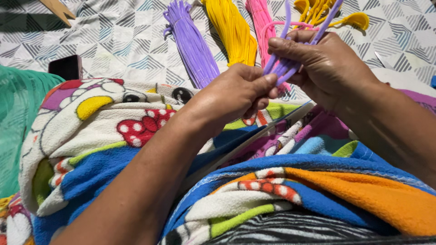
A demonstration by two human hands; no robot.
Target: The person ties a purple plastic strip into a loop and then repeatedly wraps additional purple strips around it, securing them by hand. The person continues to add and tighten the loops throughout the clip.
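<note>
My right hand [324, 63] grips a few purple plastic strands [287, 63] together with a pink strand [279, 25] that loops above it. My left hand [238, 93] pinches the lower ends of the purple strands just under the right hand's thumb. Both hands hover over a colourful cartoon-print fleece blanket [113, 131] on my lap. The strands' upper ends run out of the top of the picture.
On the patterned sheet [122, 36] lie bundles of strands: purple [193, 45], yellow [234, 29], pink [260, 18], and yellow loops [349, 19]. A dark phone [66, 67] sits at left beside green mesh fabric [18, 118]. A wooden piece [58, 10] lies top left.
</note>
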